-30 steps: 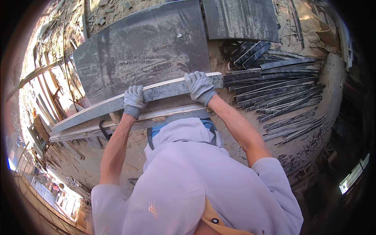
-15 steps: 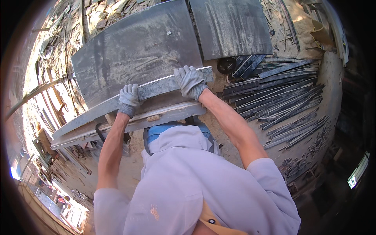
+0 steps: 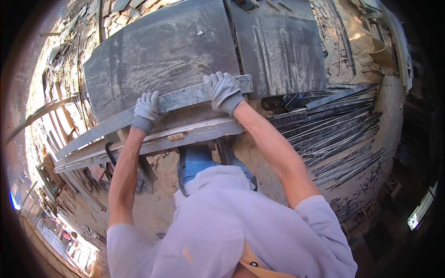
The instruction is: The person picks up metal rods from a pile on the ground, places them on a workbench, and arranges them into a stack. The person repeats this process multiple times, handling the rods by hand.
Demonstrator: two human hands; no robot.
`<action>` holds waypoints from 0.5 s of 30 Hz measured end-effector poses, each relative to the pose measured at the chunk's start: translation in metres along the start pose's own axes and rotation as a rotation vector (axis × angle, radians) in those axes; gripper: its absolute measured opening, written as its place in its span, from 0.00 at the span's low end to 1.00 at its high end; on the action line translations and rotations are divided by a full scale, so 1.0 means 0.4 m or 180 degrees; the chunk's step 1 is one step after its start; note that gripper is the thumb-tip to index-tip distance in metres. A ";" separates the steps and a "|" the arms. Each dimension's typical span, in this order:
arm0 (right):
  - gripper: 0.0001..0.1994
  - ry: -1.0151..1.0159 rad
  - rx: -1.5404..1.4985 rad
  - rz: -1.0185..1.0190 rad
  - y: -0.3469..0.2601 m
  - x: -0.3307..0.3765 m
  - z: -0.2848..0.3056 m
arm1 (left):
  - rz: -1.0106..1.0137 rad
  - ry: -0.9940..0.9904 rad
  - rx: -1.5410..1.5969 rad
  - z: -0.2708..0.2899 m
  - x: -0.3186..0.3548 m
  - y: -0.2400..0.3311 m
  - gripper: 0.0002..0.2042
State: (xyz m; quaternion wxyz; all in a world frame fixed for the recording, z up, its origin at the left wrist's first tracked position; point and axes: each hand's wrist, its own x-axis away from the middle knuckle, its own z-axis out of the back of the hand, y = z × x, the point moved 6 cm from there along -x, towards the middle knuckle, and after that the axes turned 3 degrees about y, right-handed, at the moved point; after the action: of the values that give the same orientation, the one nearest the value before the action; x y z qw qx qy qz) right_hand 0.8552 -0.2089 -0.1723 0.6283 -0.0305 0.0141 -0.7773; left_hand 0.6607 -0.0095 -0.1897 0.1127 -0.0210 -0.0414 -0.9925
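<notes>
Both my hands wear grey work gloves and hold a long, narrow grey strip of board (image 3: 183, 100) with a worn, speckled face. My left hand (image 3: 146, 112) is closed over its upper edge, left of the middle. Near the strip's right end, my right hand (image 3: 222, 92) grips the same edge; the fingertips lie on top, and the thumbs are hidden. A large dark, dusty panel (image 3: 162, 60) lies flat just beyond the strip. On my side of it runs a pale, chipped rail (image 3: 197, 133), parallel to the strip and apart from my gloves.
A second dark slab (image 3: 282, 51) lies to the right, across a narrow gap. Many dark strips (image 3: 324, 134) are piled on the dusty ground at right. Wood scraps (image 3: 60, 111) litter the left side. A curved black handle-like piece (image 3: 110, 153) sits by the rail.
The view has shifted, and more of the right slab shows, with small scraps on its far part. My left hand and the strip's left end appear slightly farther left. Both hands keep their grip.
</notes>
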 end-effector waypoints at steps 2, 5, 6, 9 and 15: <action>0.29 0.0000 -0.0035 -0.0014 -0.001 -0.006 -0.003 | 0.0059 0.0040 0.0029 0.002 0.012 -0.001 0.54; 0.28 0.0065 0.0097 0.0023 0.001 -0.004 0.004 | -0.0084 0.0545 -0.0124 0.017 0.011 0.022 0.59; 0.28 0.0144 0.0121 0.0033 0.003 -0.005 0.007 | 0.0045 0.0426 -0.0123 0.011 0.009 0.018 0.58; 0.27 0.0217 0.0200 0.0071 -0.007 0.000 0.024 | 0.0390 0.0064 -0.0340 -0.006 0.016 0.014 0.54; 0.27 0.0143 0.0276 0.0029 -0.001 0.002 0.020 | 0.0417 0.0031 -0.0209 0.005 -0.003 0.021 0.43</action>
State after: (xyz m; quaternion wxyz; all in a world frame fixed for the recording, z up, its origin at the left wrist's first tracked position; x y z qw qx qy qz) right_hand 0.8550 -0.2094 -0.1644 0.6320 0.0144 -0.0054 -0.7748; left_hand 0.6639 -0.0170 -0.1870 0.1769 -0.0226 -0.0069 -0.9839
